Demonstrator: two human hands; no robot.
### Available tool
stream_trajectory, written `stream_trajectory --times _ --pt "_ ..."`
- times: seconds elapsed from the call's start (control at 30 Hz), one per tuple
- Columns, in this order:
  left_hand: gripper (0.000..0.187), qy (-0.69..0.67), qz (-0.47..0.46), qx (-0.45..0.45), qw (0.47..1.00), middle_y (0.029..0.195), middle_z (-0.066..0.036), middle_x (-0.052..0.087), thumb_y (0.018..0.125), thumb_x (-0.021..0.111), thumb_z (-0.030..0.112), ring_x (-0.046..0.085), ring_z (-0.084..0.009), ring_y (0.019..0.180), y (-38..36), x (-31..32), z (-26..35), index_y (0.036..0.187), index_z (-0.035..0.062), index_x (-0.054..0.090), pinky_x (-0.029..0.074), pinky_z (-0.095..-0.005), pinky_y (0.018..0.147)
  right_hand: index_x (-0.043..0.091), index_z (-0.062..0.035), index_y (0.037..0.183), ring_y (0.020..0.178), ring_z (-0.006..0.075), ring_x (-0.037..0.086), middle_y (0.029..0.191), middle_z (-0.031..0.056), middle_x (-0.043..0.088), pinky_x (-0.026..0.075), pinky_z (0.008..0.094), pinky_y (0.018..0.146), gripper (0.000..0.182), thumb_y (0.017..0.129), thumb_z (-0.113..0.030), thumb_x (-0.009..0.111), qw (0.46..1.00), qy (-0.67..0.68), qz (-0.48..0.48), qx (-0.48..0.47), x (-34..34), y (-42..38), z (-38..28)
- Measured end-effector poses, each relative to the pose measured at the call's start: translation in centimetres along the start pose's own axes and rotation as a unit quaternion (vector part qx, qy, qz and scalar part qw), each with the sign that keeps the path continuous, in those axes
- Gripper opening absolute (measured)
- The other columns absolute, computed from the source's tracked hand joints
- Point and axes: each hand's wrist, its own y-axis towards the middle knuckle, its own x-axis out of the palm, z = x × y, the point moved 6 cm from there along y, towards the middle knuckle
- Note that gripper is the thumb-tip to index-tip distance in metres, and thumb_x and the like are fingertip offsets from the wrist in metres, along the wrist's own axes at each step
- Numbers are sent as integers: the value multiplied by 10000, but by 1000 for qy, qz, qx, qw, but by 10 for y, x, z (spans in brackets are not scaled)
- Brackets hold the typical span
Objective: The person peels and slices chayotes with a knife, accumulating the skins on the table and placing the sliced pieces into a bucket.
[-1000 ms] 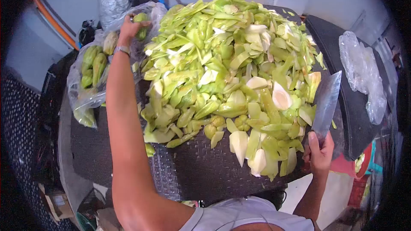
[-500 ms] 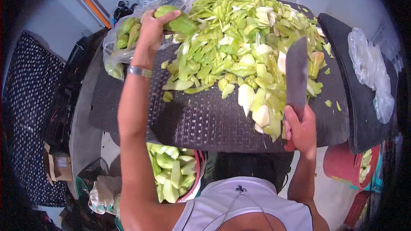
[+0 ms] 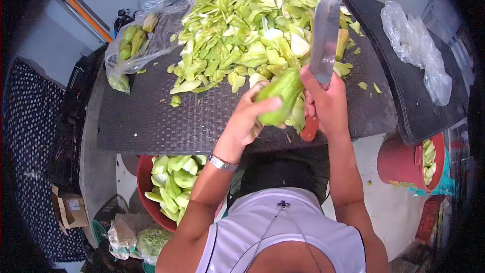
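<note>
My left hand [image 3: 251, 116] grips a whole green chayote [image 3: 281, 96] just above the near edge of the dark mat [image 3: 151, 116]. My right hand [image 3: 326, 103] holds a cleaver [image 3: 324, 38] by its red handle, blade pointing up and away, right beside the chayote. Behind both hands lies a big heap of green peelings and cut pieces [image 3: 247, 25].
A clear plastic bag with whole chayotes [image 3: 136, 40] sits at the mat's far left. A red basin of peeled pieces [image 3: 172, 184] stands below the table on the left, a red bucket [image 3: 411, 164] on the right. Crumpled plastic [image 3: 417, 45] lies on a black board [image 3: 439, 116] at right.
My left hand carried the chayote from the bag at far left to the near edge in front of me. The cleaver hand moved left to meet it.
</note>
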Motion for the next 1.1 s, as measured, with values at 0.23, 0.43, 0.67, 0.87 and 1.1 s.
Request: stream_trajectory --times 0.23,0.43,0.67,0.87,1.1 --pt "656 236 20 72 969 1135 -81 703 738 885 38 695 -193 1009 -8 21 -2 1322 -4 588 563 -336 913 705 -59 1092 722 286 749 797 173 729 559 412 661 359 898 -340 815 889 -442 29 -117 0 -11 -31" --pt "591 -100 -4 -113 989 1194 -148 698 809 834 147 694 -223 1038 -20 23 -23 1335 24 593 569 -350 904 602 -17 771 639 381 694 672 181 661 508 440 574 301 852 -233 796 866 -478 12 -144 -27 -4 -32" --pt "410 567 23 280 774 992 -99 719 827 827 238 683 -168 910 -26 42 26 1143 25 676 548 -324 843 582 -84 798 613 403 679 617 142 633 530 515 599 231 732 -216 760 811 -531 -105 -224 2 -45 -46" --pt "436 533 49 303 789 927 -109 709 794 853 233 694 -192 850 -27 43 39 1112 23 641 549 -333 775 565 -82 783 610 396 676 641 134 653 528 518 609 203 706 -176 726 798 -549 -119 -217 13 -51 -53" --pt "462 551 106 352 749 933 -130 733 776 871 211 738 -257 859 -36 47 38 1121 32 621 569 -357 780 560 -78 780 628 403 678 654 144 655 526 502 608 173 715 -165 694 801 -537 -111 -240 17 -52 -51"
